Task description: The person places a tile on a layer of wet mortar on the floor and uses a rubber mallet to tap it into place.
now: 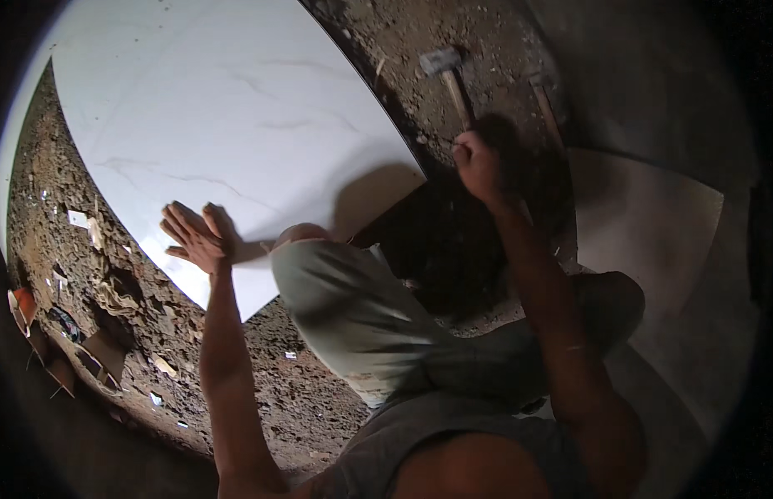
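Observation:
A large white marbled tile point(237, 108) lies before me and reaches to the far left. My left hand point(195, 237) rests on it near its near left edge, palm down with the fingers spread. In my right hand point(478, 162) is a club hammer point(443, 62), its wooden handle gripped near the end. The hammer's grey head points away from me, over the dirt beyond the tile's right edge. The fingers of my right hand are wrapped round the handle.
Rough dirt point(137, 291) with scraps of litter runs along the left. Torn cardboard point(103, 358) lies at the lower left. A pale panel point(636, 216) stands on the right by a grey wall point(644, 83). My bent knee point(320, 274) is beside the tile's near edge.

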A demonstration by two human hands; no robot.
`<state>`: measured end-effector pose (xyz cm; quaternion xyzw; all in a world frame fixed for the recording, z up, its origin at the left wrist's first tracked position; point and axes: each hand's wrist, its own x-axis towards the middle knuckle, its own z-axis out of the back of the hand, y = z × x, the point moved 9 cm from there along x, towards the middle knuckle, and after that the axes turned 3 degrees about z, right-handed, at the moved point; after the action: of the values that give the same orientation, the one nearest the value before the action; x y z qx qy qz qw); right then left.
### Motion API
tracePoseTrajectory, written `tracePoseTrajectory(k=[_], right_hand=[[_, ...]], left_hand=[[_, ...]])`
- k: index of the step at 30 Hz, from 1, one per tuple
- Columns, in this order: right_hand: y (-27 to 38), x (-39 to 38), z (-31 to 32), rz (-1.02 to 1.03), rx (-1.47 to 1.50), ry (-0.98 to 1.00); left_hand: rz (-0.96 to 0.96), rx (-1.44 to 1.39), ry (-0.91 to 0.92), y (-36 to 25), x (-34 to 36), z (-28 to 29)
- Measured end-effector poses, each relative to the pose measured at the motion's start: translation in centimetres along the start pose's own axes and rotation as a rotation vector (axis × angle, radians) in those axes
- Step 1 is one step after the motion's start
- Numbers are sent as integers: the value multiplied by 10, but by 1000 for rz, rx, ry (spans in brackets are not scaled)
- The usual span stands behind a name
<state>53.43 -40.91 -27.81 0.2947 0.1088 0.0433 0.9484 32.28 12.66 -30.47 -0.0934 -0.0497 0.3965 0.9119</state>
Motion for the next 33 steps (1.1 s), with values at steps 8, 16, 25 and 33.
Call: tracePoseTrajectory(k=[8, 16, 25, 33], right_hand=[[15, -73, -35, 311, -13, 364], [-2, -62, -45, 278, 256, 452], [-10, -92, -66, 402, 260, 438], [-29, -90, -50, 350, 207, 392]], left_hand=[[-72, -38, -161, 3, -3, 7], [-104, 74, -252, 78, -70, 6], [711, 433, -140, 292, -262, 80], [-279, -27, -606, 54, -242, 89]])
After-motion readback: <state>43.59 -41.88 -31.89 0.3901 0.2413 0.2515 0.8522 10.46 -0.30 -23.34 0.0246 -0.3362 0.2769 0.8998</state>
